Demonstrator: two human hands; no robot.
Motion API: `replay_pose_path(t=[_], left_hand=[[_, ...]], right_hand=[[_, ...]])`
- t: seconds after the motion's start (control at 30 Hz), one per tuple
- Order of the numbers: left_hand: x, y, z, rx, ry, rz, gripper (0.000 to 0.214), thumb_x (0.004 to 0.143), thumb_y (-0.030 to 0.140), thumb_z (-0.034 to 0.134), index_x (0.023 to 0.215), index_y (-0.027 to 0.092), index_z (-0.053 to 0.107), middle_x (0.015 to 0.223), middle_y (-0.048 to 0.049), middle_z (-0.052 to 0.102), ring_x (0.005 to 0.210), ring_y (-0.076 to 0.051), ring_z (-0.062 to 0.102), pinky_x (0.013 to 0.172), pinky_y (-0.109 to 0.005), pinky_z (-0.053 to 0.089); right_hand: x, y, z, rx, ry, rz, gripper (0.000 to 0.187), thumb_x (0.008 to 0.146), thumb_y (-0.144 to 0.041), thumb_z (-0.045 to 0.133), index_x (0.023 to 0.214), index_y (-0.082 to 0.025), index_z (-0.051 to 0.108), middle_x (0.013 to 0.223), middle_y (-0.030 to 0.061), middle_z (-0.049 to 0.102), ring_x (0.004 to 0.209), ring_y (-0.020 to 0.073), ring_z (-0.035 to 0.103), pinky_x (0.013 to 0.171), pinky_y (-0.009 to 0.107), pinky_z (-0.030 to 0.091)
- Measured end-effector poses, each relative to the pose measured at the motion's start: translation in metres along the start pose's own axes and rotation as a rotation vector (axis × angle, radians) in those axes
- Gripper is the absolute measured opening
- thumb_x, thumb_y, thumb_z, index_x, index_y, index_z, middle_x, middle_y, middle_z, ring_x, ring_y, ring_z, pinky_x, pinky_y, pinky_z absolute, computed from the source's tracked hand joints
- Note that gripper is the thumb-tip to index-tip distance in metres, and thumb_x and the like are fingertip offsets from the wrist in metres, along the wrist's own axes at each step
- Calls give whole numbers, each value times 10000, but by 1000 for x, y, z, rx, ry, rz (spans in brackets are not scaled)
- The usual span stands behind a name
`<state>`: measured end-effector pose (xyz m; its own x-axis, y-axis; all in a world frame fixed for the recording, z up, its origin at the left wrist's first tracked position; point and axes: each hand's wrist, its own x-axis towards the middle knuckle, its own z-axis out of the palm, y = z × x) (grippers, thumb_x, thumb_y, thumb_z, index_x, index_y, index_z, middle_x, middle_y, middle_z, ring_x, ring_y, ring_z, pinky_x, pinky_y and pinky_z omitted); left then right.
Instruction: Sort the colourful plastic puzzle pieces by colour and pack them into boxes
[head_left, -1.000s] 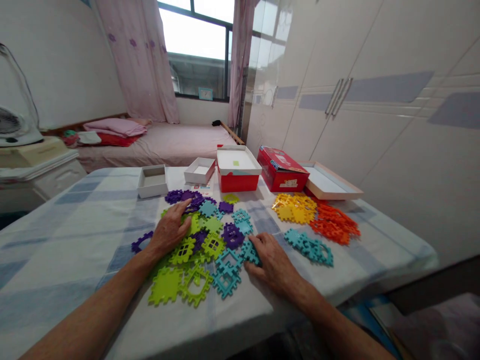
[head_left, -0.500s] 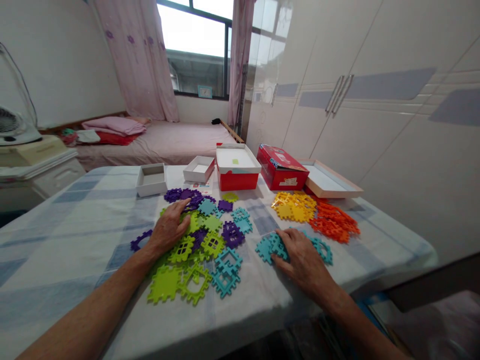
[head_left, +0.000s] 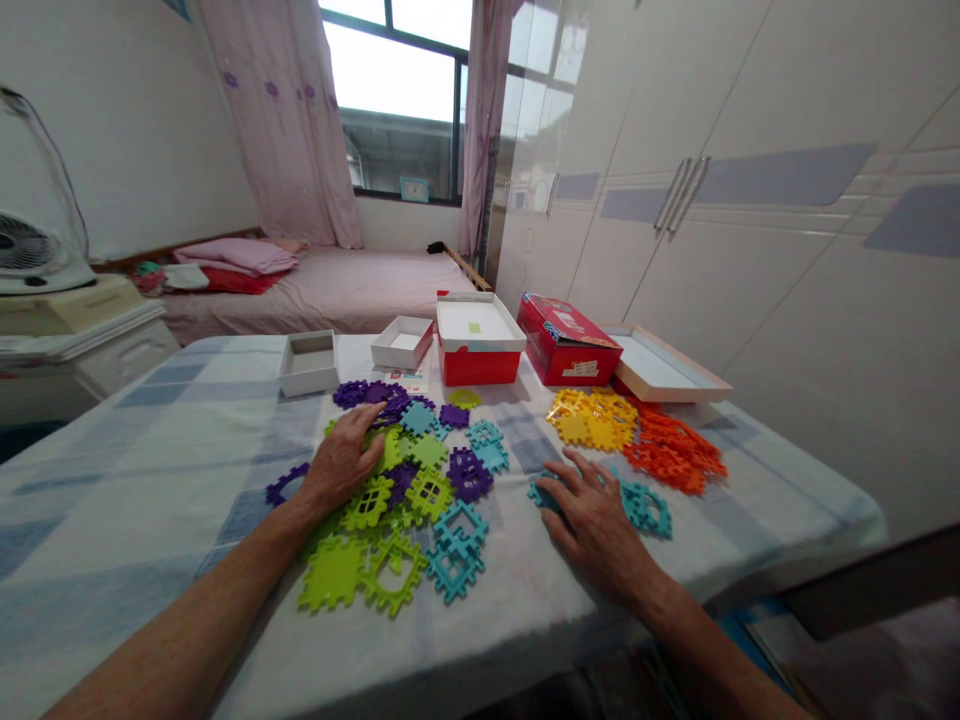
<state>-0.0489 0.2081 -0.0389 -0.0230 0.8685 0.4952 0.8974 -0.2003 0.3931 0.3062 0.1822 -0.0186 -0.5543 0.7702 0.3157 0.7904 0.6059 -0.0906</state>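
My left hand (head_left: 343, 458) rests on a mixed heap of flat plastic building tiles, its fingers stretched over green tiles (head_left: 334, 573) and purple tiles (head_left: 470, 474). Turquoise tiles (head_left: 456, 570) lie along the right side of this heap. On the right, my right hand (head_left: 589, 505) lies with fingers spread over a smaller group of turquoise tiles (head_left: 649, 508), partly hiding them. Neither hand is closed around a tile. Beyond the right hand lie a yellow tile pile (head_left: 592, 418) and, touching it, an orange tile pile (head_left: 675, 450).
Along the far side of the cloth-covered table (head_left: 225, 400) stand two small white boxes, a grey-white one (head_left: 309, 364) and another (head_left: 403, 343), a red box with a white tray (head_left: 480, 362), a closed red box (head_left: 568, 340) and a shallow lid (head_left: 667, 365).
My right hand has spread its fingers and now covers more of the turquoise tiles at its left. My left hand stays on the heap. The view has shifted slightly.
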Motion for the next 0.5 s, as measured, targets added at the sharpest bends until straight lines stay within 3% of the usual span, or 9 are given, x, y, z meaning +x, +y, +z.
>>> replay_pose_path(t=[0.1, 0.2, 0.4, 0.5], left_hand=[[0, 1, -1, -3, -6, 0, 481, 840, 316, 398, 1256, 101, 508, 1276, -160, 566, 1209, -276, 504, 1066, -448, 380], [0, 1, -2, -6, -8, -1, 485, 841, 314, 397, 1255, 87, 509, 1278, -171, 561, 1215, -279, 500, 1068, -446, 379], [0, 0, 0, 0, -3, -2, 474, 847, 310, 396, 1256, 102, 514, 1269, -157, 566, 1210, -272, 501, 1070, -451, 378], [0, 0, 0, 5, -9, 6, 480, 847, 295, 393, 1252, 73, 519, 1259, -171, 568, 1205, -277, 500, 1071, -450, 376]], right_hand=[[14, 1, -8, 19, 9, 3, 296, 882, -258, 506, 1156, -204, 602, 1314, 101, 536, 1331, 296, 337, 1066, 525, 284], [45, -2, -15, 57, -37, -68, 411, 864, -266, 540, 1268, -192, 538, 1351, 119, 506, 1326, 285, 351, 1072, 506, 304], [117, 5, -4, 165, -398, -214, 838, 663, -362, 759, 1410, -281, 389, 1503, 96, 329, 1370, 333, 277, 1042, 573, 311], [135, 13, 2, 220, -522, -219, 893, 638, -396, 772, 1425, -313, 358, 1512, 79, 313, 1381, 310, 267, 1064, 539, 301]])
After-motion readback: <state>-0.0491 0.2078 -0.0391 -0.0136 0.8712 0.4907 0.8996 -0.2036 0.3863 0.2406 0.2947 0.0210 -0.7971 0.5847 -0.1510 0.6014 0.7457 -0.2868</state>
